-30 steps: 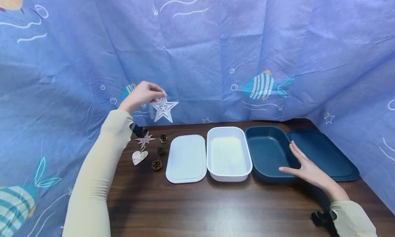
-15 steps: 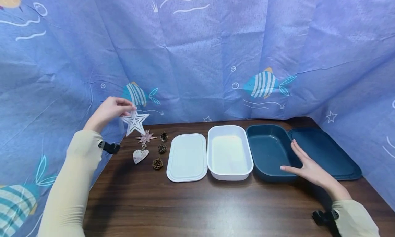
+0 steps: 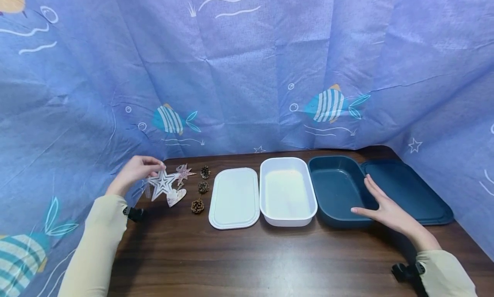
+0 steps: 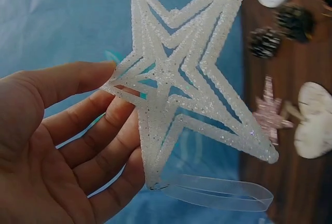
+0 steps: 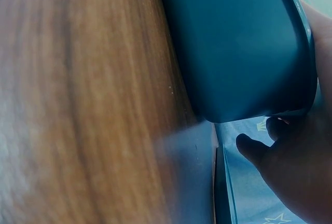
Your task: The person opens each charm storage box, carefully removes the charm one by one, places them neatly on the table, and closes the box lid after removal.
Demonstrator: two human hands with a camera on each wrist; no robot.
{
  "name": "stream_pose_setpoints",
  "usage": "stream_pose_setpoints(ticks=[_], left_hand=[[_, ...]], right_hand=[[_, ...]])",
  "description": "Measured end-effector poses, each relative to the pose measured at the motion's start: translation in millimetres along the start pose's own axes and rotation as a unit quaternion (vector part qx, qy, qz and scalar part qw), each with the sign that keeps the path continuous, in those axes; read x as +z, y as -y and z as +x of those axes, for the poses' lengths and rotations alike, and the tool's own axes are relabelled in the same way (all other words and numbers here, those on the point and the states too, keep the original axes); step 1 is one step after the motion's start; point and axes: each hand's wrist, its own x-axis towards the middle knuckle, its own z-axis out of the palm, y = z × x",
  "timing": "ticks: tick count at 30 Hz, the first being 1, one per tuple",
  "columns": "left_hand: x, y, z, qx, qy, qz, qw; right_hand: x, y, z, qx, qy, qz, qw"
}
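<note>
Between thumb and fingertips, my left hand (image 3: 136, 172) pinches one point of a glittery white star ornament (image 4: 163, 76) with a sheer ribbon loop (image 4: 218, 192). In the head view the star overlaps a pink glitter star (image 3: 184, 172) and a whitish heart ornament (image 3: 176, 197) at the table's left. Several pine cones (image 3: 197, 206) stand in a column beside them. On the other side, my right hand (image 3: 390, 213) rests at the right front corner of a dark blue box (image 3: 335, 189), thumb and fingers spread over its rim.
A white lid (image 3: 234, 198) lies right of the pine cones, followed by an open white box (image 3: 287, 189). Beyond the blue box lies a dark blue lid (image 3: 413, 194) at the table's right. A blue fish-print curtain (image 3: 247, 74) hangs behind the wooden table (image 3: 231, 262).
My left hand has carried the white star left, then down toward the other ornaments at the table's left. My right hand has stayed at the blue box.
</note>
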Motion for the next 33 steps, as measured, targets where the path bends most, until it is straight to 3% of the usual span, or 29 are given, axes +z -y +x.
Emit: stream_pose_setpoints(ticks=[8, 16, 24, 33], left_hand=[[29.7, 41.0, -12.6, -0.016, 0.012, 0.028, 0.9994], [55.7, 75.1, -26.2, -0.036, 0.012, 0.013, 0.9992], [70.8, 92.0, -36.1, -0.076, 0.029, 0.032, 0.9962], [76.6, 102.8, -36.3, -0.084, 0.049, 0.048, 0.9941]], right_hand=[[0.5, -0.7, -0.5, 0.000, -0.001, -0.001, 1.0000], [0.3, -0.5, -1.2, -0.001, 0.000, -0.003, 1.0000], [2.9, -1.7, -2.3, -0.002, 0.000, 0.002, 1.0000], [0.6, -0.1, -1.5, -0.007, 0.001, -0.003, 1.0000]])
